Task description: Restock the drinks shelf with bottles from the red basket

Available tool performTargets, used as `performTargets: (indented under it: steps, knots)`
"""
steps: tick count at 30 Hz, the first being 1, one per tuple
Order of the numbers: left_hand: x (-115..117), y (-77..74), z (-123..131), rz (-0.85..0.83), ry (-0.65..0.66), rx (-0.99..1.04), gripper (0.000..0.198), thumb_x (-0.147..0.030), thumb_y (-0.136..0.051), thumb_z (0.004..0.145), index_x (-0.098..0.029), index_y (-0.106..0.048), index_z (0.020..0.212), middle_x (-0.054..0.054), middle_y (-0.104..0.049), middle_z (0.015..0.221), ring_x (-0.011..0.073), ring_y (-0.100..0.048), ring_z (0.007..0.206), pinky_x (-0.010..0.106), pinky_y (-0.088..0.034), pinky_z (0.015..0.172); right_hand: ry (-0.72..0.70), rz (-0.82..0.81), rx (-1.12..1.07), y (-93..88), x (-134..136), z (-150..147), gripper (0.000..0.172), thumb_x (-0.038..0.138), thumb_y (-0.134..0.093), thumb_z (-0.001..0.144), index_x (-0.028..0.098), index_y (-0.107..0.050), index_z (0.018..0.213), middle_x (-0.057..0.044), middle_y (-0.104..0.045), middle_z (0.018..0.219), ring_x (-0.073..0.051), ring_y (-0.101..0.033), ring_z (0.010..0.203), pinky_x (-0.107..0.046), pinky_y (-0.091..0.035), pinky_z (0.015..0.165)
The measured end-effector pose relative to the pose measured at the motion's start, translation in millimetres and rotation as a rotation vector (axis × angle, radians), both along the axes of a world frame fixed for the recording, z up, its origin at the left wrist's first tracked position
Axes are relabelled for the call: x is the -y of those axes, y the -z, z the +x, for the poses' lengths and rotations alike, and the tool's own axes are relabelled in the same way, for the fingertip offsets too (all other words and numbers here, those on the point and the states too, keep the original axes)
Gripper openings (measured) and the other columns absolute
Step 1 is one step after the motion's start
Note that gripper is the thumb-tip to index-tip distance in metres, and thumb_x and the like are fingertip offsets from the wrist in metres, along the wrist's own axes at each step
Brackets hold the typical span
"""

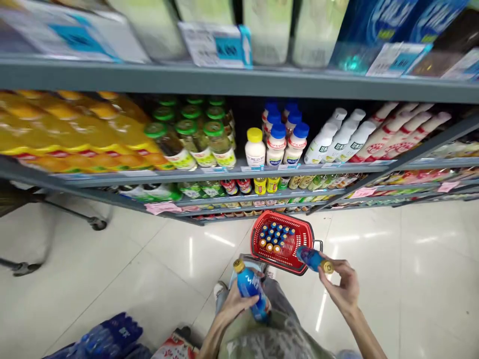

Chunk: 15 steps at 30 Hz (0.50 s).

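My left hand (235, 304) is wrapped round a blue drink bottle (251, 290) with a yellow cap, held upright near my lap. My right hand (342, 286) pinches a second blue bottle (312, 259) by its yellow cap end, holding it sideways over the right rim of a red basket (299, 232). The basket stands on the white floor below the shelves and holds several upright blue bottles (276, 237) with yellow caps.
Shelves (224, 82) of drinks rise in front: orange juice bottles (75, 134) at left, green-capped bottles (194, 134), white milk bottles (277, 142) at centre and right. A trolley's wheels (98, 224) stand at left. Packs of blue bottles (108, 339) lie at the bottom left.
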<state>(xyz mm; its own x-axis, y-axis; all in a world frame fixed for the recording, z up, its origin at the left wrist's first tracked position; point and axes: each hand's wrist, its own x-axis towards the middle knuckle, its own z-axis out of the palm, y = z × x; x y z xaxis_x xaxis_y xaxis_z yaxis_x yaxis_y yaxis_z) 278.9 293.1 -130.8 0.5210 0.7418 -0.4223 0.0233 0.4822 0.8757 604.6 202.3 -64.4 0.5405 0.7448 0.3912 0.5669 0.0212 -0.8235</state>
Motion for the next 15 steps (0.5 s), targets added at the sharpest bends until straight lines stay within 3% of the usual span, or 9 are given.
performTargets:
  steps: [2,4,8,11,15]
  knots:
    - [-3,-34.8,8,-0.058,-0.001,0.122,0.069,-0.052,-0.094,0.068,-0.019,-0.065,0.121,0.01,-0.076,0.1,0.0328,-0.075,0.092,0.041,-0.063,0.079,0.071,0.267,-0.088,-44.5,-10,6,0.044,0.018,-0.088,0.075,0.022,-0.052,0.098,-0.001,-0.069,0.09,-0.027,-0.079,0.084,-0.036,-0.064,0.072]
    - [-5,-62.5,10,-0.102,-0.018,0.252,0.067,-0.046,-0.094,0.069,-0.019,-0.063,0.121,0.01,-0.075,0.1,0.0272,-0.073,0.083,0.035,-0.06,0.071,0.145,0.435,-0.28,-84.6,-27,16,0.048,0.018,-0.091,0.07,0.02,-0.056,0.101,0.001,-0.07,0.092,-0.023,-0.078,0.078,-0.037,-0.065,0.077]
    - [-1,-89.9,2,-0.1,-0.075,0.46,0.057,-0.056,-0.089,0.072,-0.017,-0.066,0.106,0.008,-0.072,0.087,0.0213,-0.068,0.066,0.029,-0.054,0.058,0.112,0.508,-0.708,-141.9,-66,23,0.058,0.046,-0.096,0.065,0.02,-0.06,0.103,0.001,-0.072,0.083,-0.021,-0.074,0.07,-0.039,-0.065,0.072]
    - [9,-96.4,-5,-0.122,-0.128,0.613,0.059,-0.067,-0.084,0.075,-0.015,-0.069,0.099,0.006,-0.068,0.078,0.0194,-0.067,0.06,0.026,-0.054,0.054,-0.005,0.319,-1.061,-155.2,-83,3,0.068,0.064,-0.096,0.061,0.021,-0.062,0.102,0.004,-0.069,0.078,-0.016,-0.069,0.065,-0.038,-0.066,0.075]
    - [28,-106.0,-9,-0.148,-0.235,0.819,0.067,-0.073,-0.072,0.085,-0.015,-0.069,0.12,0.003,-0.065,0.077,0.0165,-0.063,0.052,0.026,-0.052,0.05,-0.043,-0.161,-1.426,-136.6,-81,-41,0.062,0.061,-0.099,0.059,0.019,-0.067,0.091,0.001,-0.07,0.072,-0.017,-0.069,0.062,-0.033,-0.065,0.068]
